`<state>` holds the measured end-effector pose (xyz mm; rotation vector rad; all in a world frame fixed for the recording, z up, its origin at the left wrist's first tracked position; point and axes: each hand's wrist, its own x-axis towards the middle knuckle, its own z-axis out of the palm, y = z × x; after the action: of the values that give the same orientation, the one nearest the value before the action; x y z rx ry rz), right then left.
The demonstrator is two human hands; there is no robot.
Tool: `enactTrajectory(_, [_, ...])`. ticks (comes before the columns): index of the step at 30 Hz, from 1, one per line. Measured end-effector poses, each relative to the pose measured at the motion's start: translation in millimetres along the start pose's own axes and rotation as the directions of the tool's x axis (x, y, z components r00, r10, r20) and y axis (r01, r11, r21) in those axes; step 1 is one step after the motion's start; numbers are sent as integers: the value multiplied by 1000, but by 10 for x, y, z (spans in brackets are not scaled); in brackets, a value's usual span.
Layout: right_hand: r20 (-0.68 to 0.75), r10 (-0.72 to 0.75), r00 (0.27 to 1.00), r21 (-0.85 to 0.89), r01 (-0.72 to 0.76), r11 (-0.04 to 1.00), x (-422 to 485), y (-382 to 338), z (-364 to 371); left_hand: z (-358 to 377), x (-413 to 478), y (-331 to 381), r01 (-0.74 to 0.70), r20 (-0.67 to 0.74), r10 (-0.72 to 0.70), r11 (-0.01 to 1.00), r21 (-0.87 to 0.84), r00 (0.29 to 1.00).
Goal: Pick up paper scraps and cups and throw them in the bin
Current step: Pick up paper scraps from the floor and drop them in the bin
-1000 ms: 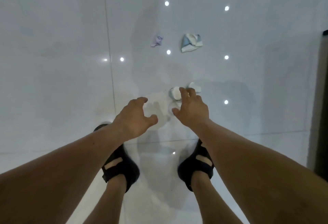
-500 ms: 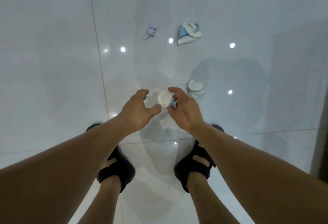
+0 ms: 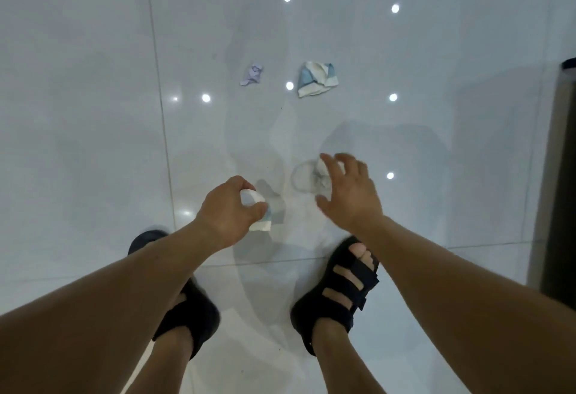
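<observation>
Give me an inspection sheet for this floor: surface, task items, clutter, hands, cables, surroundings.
Surface: glossy white tiled floor, lights reflected.
Job's things: paper cup in the left hand; crumpled white piece on the floor under the right hand; purple scrap and blue-white crumpled paper farther off, apart.
Clutter: nothing seen.
Hands: left grips the cup; right open, fingers spread over the white piece.
Cables: nothing seen.
Surroundings: black sandals; dark upright edge at right, cannot tell what.

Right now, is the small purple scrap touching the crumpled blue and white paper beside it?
Apart. The head view shows bare floor between the purple scrap and the blue and white paper.
</observation>
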<state>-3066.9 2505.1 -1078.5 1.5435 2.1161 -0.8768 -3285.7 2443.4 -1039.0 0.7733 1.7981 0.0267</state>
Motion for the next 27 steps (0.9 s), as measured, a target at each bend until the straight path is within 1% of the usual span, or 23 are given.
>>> enactTrajectory(1, [-5,42,999,-41,-42,998,99,35,46,19,38,-89,10,-13,-10,1000,4,1000])
enactTrajectory(3, [-27,108,994,-45,-109,993,279,43,171,57,101,-271,25,-28,-25,1000,13,999])
enactTrajectory(6, [-129,153,980,-39,-159,987,438,-42,395,100,152,-520,33,-35,-32,999,42,999])
enactTrajectory(8, [-178,169,969,8,-170,985,458,-98,512,97,162,-629,37,-46,-34,997,63,998])
enactTrajectory(11, [-152,198,968,102,-184,978,384,-186,560,29,133,-663,42,-63,-38,997,66,997])
enactTrajectory(13, [-134,190,973,172,-166,971,262,-282,465,-65,64,-591,23,-67,-20,998,51,998])
enactTrajectory(17, [-152,39,988,177,-11,984,-26,-606,6,-388,-188,-288,-55,-69,57,998,40,996])
enactTrajectory(19, [-173,3,985,193,31,981,-174,-826,-345,-632,-398,-92,-84,-75,85,996,19,994])
enactTrajectory(22, [-221,-47,974,209,94,973,-428,-1216,-940,-1094,-812,191,-126,-120,126,992,5,985])
enactTrajectory(24, [-206,-100,973,207,143,968,-635,-1498,-1391,-1462,-1176,351,-152,-159,149,988,-7,976])
enactTrajectory(27, [-168,-140,976,195,172,966,-1035,-1893,-2125,-1996,-1849,526,-149,-187,143,989,-21,972])
